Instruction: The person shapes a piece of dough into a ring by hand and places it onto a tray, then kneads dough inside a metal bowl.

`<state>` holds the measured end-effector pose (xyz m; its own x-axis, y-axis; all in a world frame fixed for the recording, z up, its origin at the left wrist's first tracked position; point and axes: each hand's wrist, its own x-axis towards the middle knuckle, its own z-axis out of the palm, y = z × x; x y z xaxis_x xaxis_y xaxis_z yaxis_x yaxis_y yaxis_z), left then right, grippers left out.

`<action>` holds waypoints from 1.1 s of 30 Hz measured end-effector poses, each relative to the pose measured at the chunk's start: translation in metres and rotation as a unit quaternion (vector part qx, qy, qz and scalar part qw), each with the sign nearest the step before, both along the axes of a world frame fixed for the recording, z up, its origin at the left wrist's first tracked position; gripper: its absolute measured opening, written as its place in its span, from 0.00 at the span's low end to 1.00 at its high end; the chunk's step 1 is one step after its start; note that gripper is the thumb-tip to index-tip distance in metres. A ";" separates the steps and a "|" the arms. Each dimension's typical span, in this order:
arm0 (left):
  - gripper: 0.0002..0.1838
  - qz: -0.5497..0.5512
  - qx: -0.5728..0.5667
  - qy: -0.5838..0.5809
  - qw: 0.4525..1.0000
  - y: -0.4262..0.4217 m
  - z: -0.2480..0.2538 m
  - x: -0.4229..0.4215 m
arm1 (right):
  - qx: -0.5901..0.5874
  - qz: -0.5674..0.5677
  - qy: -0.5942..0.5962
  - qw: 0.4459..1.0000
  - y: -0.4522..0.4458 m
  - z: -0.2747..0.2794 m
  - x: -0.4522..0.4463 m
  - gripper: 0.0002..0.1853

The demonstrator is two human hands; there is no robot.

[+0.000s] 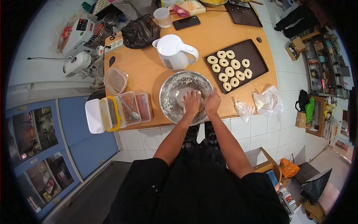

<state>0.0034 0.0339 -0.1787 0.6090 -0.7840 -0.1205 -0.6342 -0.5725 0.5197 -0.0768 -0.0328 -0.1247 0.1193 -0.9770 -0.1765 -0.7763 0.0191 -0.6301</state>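
Observation:
A steel mixing bowl (168,102) stands at the near edge of the wooden table, its inner wall streaked with pale flour or dough. My left hand (192,102) reaches down inside it, fingers bent onto a pale mass of dough (201,107) that the hand largely covers. At the bowl's right side my right hand (212,103) is closed on the rim. Just beyond the bowl stands a white electric kettle (171,52). To the right, a dark baking tray (255,56) carries several pale dough rings (235,64).
Plastic tubs (126,108) line the left edge, one with a spoon on it. Clear plastic bags (267,100) lie at the right corner. Farther back are a black bag (140,33), a phone (186,23) and a jar (163,17). Another person's legs (298,19) show at upper right.

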 end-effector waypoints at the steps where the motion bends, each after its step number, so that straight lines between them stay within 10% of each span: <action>1: 0.20 -0.056 0.001 0.013 0.998 0.011 0.005 -0.004 | -0.004 -0.001 -0.002 1.000 0.002 0.000 -0.001 0.15; 5: 0.21 -0.135 -0.025 0.242 0.961 0.054 0.026 0.005 | -0.013 0.004 0.003 1.000 -0.001 -0.004 -0.002 0.15; 11: 0.29 -0.115 0.189 0.075 0.972 0.070 0.107 0.026 | -0.013 0.002 0.007 1.000 -0.001 -0.006 -0.003 0.15; 15: 0.26 -0.026 0.186 -0.090 0.978 0.054 0.071 0.021 | -0.009 0.011 0.006 1.000 -0.001 -0.003 -0.001 0.15; 18: 0.24 -0.185 0.016 0.099 0.978 0.040 0.054 0.042 | -0.039 0.003 -0.017 0.999 0.001 -0.007 -0.004 0.14; 21: 0.23 -0.164 0.180 0.124 0.962 0.032 0.065 0.039 | -0.016 0.002 -0.007 1.000 0.000 -0.009 -0.003 0.13; 33: 0.25 -0.199 0.028 -0.017 0.979 0.005 0.019 0.038 | -0.009 0.028 -0.010 1.000 -0.001 -0.001 0.003 0.10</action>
<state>0.0411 0.0386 -0.1597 0.2604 -0.9530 -0.1551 -0.8294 -0.3030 0.4694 -0.0742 -0.0341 -0.1261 0.1774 -0.9718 -0.1555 -0.7633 -0.0361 -0.6450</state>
